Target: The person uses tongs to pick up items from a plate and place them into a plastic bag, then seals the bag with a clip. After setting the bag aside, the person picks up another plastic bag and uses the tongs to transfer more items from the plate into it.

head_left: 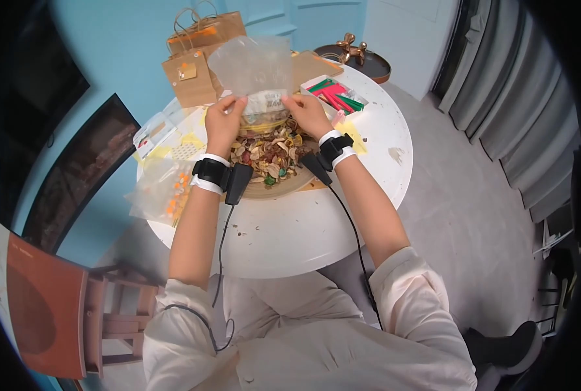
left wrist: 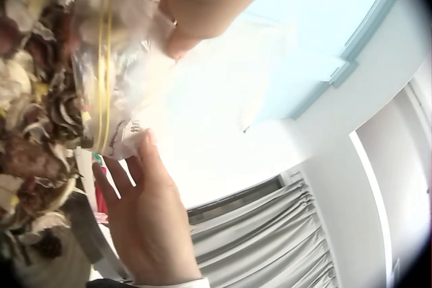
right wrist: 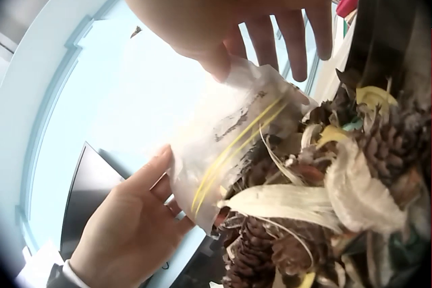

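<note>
Both hands hold a translucent zip bag above a heap of dried petals and pine cones. On the bag's left side, my left hand pinches the plastic between thumb and fingers. The right hand pinches its opposite side. Yellow zip lines cross the bag's lower end, right at the heap, while its frosted body rises behind the hands. A crumpled printed area shows between the thumbs. The heap fills a round tan dish, whose far side is hidden.
Brown paper bags stand at the back left of the white round table. A box of red and green pieces sits at the back right. Clear packets with orange items lie on the left. Cables trail from both wrists.
</note>
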A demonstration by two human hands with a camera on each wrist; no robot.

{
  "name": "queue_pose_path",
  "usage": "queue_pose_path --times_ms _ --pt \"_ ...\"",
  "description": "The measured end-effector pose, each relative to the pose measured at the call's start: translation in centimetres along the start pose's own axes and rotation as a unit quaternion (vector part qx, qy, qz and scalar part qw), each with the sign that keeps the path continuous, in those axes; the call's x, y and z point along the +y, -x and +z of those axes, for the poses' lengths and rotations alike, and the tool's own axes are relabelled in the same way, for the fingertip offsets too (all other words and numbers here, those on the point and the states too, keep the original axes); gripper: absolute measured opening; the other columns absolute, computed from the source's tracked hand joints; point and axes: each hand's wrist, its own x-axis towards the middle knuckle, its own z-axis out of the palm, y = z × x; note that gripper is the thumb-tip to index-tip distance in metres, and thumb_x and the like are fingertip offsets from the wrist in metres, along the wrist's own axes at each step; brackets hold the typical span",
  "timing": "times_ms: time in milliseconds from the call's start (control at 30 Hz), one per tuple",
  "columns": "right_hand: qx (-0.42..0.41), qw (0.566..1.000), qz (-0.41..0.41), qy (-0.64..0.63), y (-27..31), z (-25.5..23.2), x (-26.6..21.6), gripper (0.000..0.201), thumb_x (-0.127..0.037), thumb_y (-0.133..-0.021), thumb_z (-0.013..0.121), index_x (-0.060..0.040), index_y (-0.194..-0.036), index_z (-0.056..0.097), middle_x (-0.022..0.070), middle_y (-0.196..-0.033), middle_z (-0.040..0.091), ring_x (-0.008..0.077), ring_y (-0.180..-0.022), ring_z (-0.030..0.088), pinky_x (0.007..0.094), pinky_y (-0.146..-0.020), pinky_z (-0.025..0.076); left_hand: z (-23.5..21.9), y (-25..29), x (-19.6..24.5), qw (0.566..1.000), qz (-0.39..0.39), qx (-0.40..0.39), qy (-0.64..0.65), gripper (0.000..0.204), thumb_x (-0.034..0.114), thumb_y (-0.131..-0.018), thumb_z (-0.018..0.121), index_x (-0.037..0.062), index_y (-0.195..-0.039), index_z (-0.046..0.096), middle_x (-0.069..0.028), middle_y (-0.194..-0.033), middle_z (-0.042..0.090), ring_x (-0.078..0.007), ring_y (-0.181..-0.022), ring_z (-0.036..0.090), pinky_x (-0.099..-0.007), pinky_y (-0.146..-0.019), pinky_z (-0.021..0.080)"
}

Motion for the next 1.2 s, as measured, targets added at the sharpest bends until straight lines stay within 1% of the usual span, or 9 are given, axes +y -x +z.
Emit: queue_pose_path --times_ms 167,267,367,467,567,667,967,1067,1200 --pt "0.02 0.987 -0.018 -0.16 -0.3 0.2 -2.0 0.047 -0.043 -0.091 0.065 0.0031 -0.101 0.068 0.0112 -0.085 0.071 0.0163 -0.081 0.066 0.0348 -0.074 0.049 -0.2 0.1 2.9 0.979 -0.065 0.007 0.191 0.027 0.02 -0.091 0.069 -0.005 -0.102 0.069 -0.0065 -0.092 0.071 -0.0101 -0.082 0.062 -0.0241 -0.074 0.046" --pt "0.099 0.991 -0.044 -0.078 0.4 1.8 -0.9 0.049 -0.042 -0.085 0.073 0.0019 -0.106 0.067 0.0094 -0.089 0.071 0.0158 -0.082 0.066 0.0326 -0.077 0.05 -0.2 0.3 3.2 0.968 -0.101 0.016 0.23 0.024 0.016 -0.092 0.067 -0.0042 -0.105 0.068 -0.0057 -0.094 0.071 -0.0081 -0.083 0.061 -0.022 -0.073 0.046" --pt "-0.062 0.994 -0.036 -0.083 1.3 1.2 -0.2 0.053 -0.04 -0.08 0.078 0.0009 -0.113 0.066 0.0123 -0.097 0.071 0.0182 -0.092 0.067 0.0323 -0.084 0.05 -0.2 0.6 0.9 0.974 -0.121 -0.029 0.191 0.019 0.015 -0.091 0.068 -0.0015 -0.1 0.068 -0.0042 -0.092 0.07 -0.0074 -0.082 0.06 -0.0221 -0.072 0.045" --pt "-0.102 0.993 0.063 -0.004 2.3 -0.1 -2.5 0.055 -0.036 -0.081 0.078 0.0017 -0.118 0.064 0.0162 -0.109 0.069 0.0206 -0.103 0.065 0.0326 -0.091 0.048 -0.8 1.0 1.0 0.965 -0.141 -0.064 0.21 0.014 0.015 -0.09 0.07 0.002 -0.094 0.068 -0.0005 -0.087 0.068 -0.0065 -0.078 0.057 -0.022 -0.072 0.043" --pt "-0.013 0.996 -0.045 -0.082 2.1 0.6 -2.5 0.052 -0.035 -0.081 0.078 0.0024 -0.115 0.064 0.0176 -0.109 0.068 0.0199 -0.102 0.064 0.0317 -0.092 0.047 -1.3 0.8 1.6 0.96 -0.117 -0.019 0.254 0.012 0.013 -0.089 0.07 0.0023 -0.094 0.067 -0.0011 -0.087 0.068 -0.0074 -0.079 0.058 -0.0221 -0.074 0.044" --pt "-0.002 0.993 -0.062 -0.1 1.5 0.7 -3.0 0.043 -0.03 -0.087 0.074 0.0005 -0.115 0.064 0.009 -0.108 0.069 0.0133 -0.103 0.061 0.0279 -0.089 0.046 -1.3 0.6 1.8 0.953 -0.098 0.022 0.287 0.008 0.01 -0.089 0.069 0.0024 -0.092 0.066 -0.0013 -0.085 0.068 -0.0078 -0.08 0.059 -0.0227 -0.075 0.045" --pt "0.026 0.974 0.016 -0.225 2.3 -0.5 -5.4 0.028 -0.026 -0.081 0.081 -0.0059 -0.081 0.062 -0.001 -0.078 0.063 0.004 -0.07 0.058 0.0205 -0.061 0.047 -2.7 0.5 2.0 0.914 -0.147 0.012 0.379 0.009 0.008 -0.089 0.068 0.0049 -0.094 0.062 -0.0004 -0.093 0.065 -0.0089 -0.081 0.059 -0.0245 -0.075 0.046" --pt "0.039 0.969 0.063 -0.236 2.4 -0.9 -5.0 0.027 -0.02 -0.081 0.082 -0.0062 -0.078 0.059 -0.0014 -0.077 0.062 0.0038 -0.067 0.057 0.0201 -0.058 0.046 -3.6 0.1 0.8 0.915 -0.138 0.016 0.379 0.01 0.008 -0.089 0.07 0.0053 -0.094 0.061 -0.0009 -0.092 0.065 -0.0086 -0.083 0.06 -0.0239 -0.075 0.046" --pt "0.048 0.964 0.027 -0.261 2.4 -0.1 -5.0 0.029 -0.018 -0.078 0.083 -0.0054 -0.078 0.058 0.0001 -0.077 0.063 0.0048 -0.069 0.058 0.0211 -0.061 0.048 -4.4 0.6 0.9 0.913 -0.15 0.007 0.379 0.014 0.008 -0.088 0.071 0.0064 -0.095 0.059 -0.0017 -0.091 0.066 -0.009 -0.083 0.061 -0.0242 -0.073 0.048"
